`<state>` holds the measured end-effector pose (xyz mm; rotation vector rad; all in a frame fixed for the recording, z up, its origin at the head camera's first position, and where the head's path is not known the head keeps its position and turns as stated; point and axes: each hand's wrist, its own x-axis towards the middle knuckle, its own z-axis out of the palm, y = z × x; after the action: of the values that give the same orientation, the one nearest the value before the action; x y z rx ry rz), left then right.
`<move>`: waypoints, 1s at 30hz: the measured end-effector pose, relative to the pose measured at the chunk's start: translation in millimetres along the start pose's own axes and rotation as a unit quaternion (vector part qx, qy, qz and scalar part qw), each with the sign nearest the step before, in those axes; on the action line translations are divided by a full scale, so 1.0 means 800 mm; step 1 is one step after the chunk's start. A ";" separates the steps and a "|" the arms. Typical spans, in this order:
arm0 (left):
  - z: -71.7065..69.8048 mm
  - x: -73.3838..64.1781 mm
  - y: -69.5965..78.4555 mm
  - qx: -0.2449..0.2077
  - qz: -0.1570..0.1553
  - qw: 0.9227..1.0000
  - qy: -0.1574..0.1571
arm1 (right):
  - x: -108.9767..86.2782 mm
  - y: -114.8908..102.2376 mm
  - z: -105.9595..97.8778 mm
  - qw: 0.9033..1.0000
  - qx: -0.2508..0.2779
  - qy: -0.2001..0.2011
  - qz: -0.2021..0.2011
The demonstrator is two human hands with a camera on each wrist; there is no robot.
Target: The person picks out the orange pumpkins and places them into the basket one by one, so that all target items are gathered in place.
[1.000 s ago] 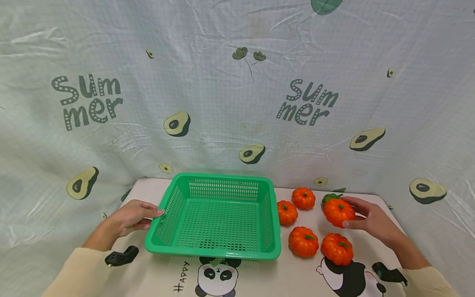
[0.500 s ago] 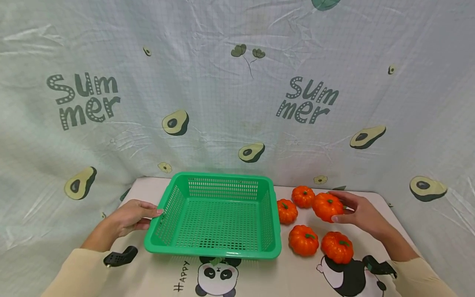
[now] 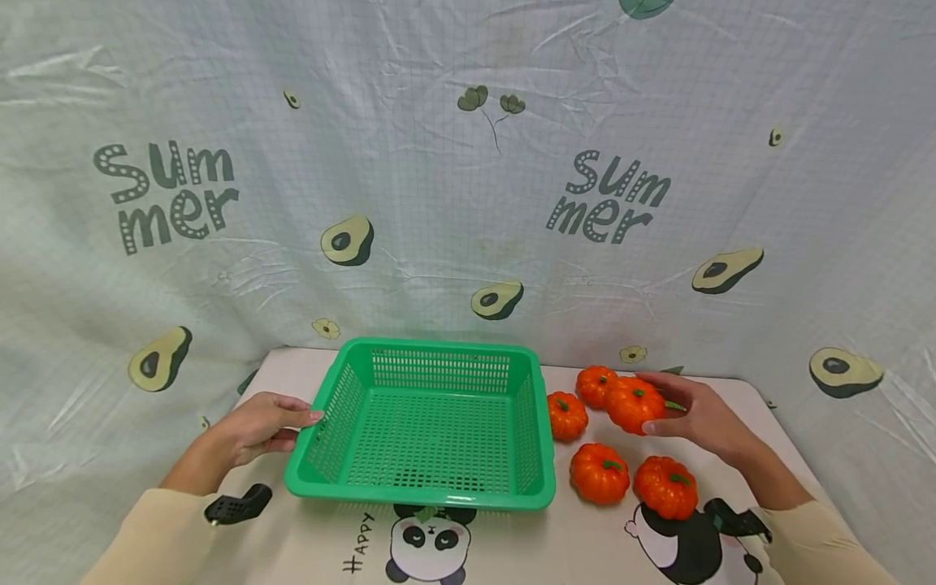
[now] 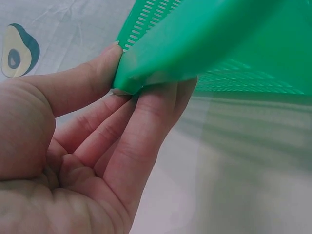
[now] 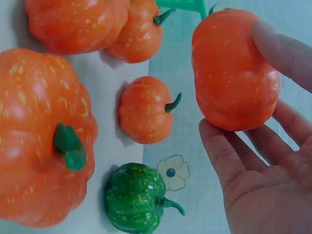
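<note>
My left hand (image 3: 256,432) pinches the left rim of a green plastic basket (image 3: 420,501), thumb above and fingers below, as the left wrist view shows. Nothing lies in the basket. To its right, my right hand (image 3: 705,418) holds an orange toy pumpkin (image 3: 634,405) between thumb and fingers. In the right wrist view this pumpkin (image 5: 234,73) is lifted off the table. A green pumpkin (image 5: 134,197) stands on the table there; in the head view the right hand mostly hides it.
More orange pumpkins rest right of the basket: two at the back, one small pumpkin (image 3: 595,386) and another by the basket wall (image 3: 566,416), plus two nearer pumpkins (image 3: 600,474) (image 3: 665,487). A patterned curtain (image 3: 439,203) hangs behind the white table (image 3: 512,552).
My right hand has carried the orange pumpkin leftward, from in front of the green pumpkin to in front of the small back one. My left hand and the basket have stayed put.
</note>
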<state>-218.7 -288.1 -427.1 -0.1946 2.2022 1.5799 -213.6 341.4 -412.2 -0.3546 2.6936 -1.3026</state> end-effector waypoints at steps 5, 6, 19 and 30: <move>-0.001 0.001 -0.001 -0.003 0.000 1.000 0.001 | 0.004 -0.003 0.005 1.000 0.013 -0.006 -0.004; -0.001 0.001 -0.001 -0.003 0.000 1.000 0.002 | 0.004 -0.004 0.006 1.000 0.015 -0.008 -0.005; 0.001 -0.001 -0.002 -0.009 -0.008 1.000 0.005 | 0.007 -0.017 0.022 0.999 0.018 -0.014 -0.025; 0.002 -0.001 -0.006 -0.028 -0.005 1.000 0.000 | 0.009 -0.033 0.039 0.998 0.022 -0.023 -0.051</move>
<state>-216.1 -288.0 -431.3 -0.2209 2.1544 1.6376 -210.2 300.1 -411.0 -0.5176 2.6361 -1.3610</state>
